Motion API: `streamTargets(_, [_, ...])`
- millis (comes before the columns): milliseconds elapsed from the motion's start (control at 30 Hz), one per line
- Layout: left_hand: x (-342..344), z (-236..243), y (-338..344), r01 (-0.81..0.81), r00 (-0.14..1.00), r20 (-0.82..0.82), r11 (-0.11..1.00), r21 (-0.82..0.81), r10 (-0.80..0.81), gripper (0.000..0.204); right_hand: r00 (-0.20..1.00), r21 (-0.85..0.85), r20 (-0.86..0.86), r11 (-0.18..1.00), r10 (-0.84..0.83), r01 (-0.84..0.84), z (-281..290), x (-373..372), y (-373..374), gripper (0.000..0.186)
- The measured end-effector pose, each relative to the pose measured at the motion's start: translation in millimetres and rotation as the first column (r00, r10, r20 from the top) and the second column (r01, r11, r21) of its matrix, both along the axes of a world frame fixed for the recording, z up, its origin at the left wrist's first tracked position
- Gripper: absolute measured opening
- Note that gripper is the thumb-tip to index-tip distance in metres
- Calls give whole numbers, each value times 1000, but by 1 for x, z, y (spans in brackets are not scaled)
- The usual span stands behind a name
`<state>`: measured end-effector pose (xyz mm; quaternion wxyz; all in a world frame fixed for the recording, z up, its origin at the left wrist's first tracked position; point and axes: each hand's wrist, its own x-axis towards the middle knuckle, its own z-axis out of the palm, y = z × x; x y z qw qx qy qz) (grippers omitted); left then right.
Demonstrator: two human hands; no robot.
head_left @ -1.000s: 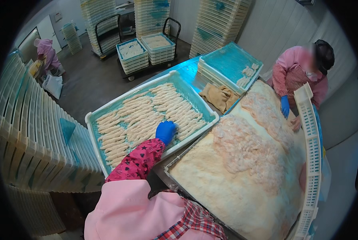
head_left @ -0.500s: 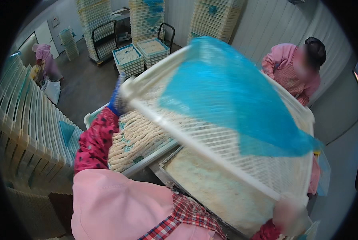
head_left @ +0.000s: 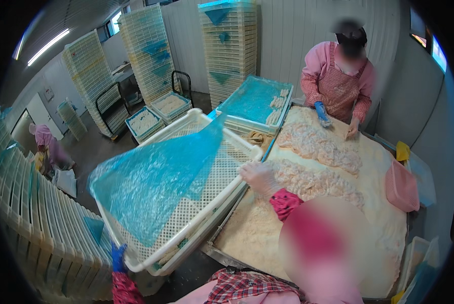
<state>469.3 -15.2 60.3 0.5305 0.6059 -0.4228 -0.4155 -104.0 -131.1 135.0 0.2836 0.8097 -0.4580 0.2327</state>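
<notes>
A white lattice-bottomed plastic tray point(head_left: 214, 180) with a loose blue plastic sheet point(head_left: 153, 169) draped in it is held tilted between my hands. My left hand point(head_left: 118, 257), in a blue glove, grips its near left corner. In a pale thin glove, my right hand point(head_left: 259, 178) holds the rim near the far right corner. Just beneath sits a lower tray point(head_left: 186, 252), mostly hidden; some pale coated strips show along its edge. To the right, a worktable point(head_left: 247, 228) is spread with pale powder, and mounds of coated pieces point(head_left: 315, 182) lie on it.
Across the table a co-worker point(head_left: 338, 76) handles pieces. A blue-lined tray point(head_left: 255, 101) stands beyond mine. Tall tray stacks point(head_left: 227, 50) line the back wall; nested trays point(head_left: 39, 213) crowd the left. A pink basket point(head_left: 402, 187) sits at the table's right edge. Another person point(head_left: 49, 147) is far left.
The tray has swung left and down, from above the table to over the lower tray of strips. Both hands still hold it. My view has shifted, showing more of the table and co-worker.
</notes>
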Motion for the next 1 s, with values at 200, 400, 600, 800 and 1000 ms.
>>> streamTargets(200, [7,-45,49,-85,975,-193,990,116,106,77,995,168,89,985,-43,27,-79,38,-19,10])
streamTargets(400, [28,-97,46,-124,932,-330,987,102,151,66,980,167,181,985,-82,52,-75,45,-6,12])
streamTargets(600, [11,-87,32,-134,959,-241,988,80,149,63,941,161,314,984,-123,75,-76,43,0,13])
streamTargets(800, [51,-87,26,-156,970,195,987,34,147,80,917,163,396,986,-36,-32,-52,52,4,20])
streamTargets(1000, [-96,26,-17,583,260,876,789,193,-407,100,869,584,486,774,-91,-246,-52,113,0,31])
